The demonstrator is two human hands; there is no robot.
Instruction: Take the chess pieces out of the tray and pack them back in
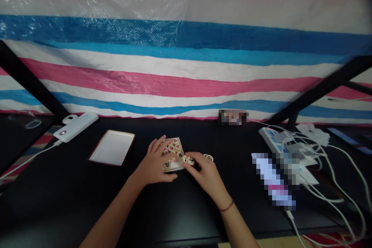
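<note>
A shallow white box (182, 148) at the middle of the black table holds several round pieces with red and black characters (171, 148). Over its left side lies my left hand (152, 164), fingers spread, partly covering the pieces. My right hand (203, 172) is at the box's right edge, with thumb and fingers closed round two pieces with black characters (190, 160). Just beyond my right fingers, a few more pieces (209, 157) rest on the table, partly hidden by the hand.
An open box lid (112, 148) lies to the left, with a white power bank (76, 127) behind it. To the right are a blurred phone (273, 181), a power strip (269, 139) and tangled white cables. A striped sheet (186, 58) hangs behind the table.
</note>
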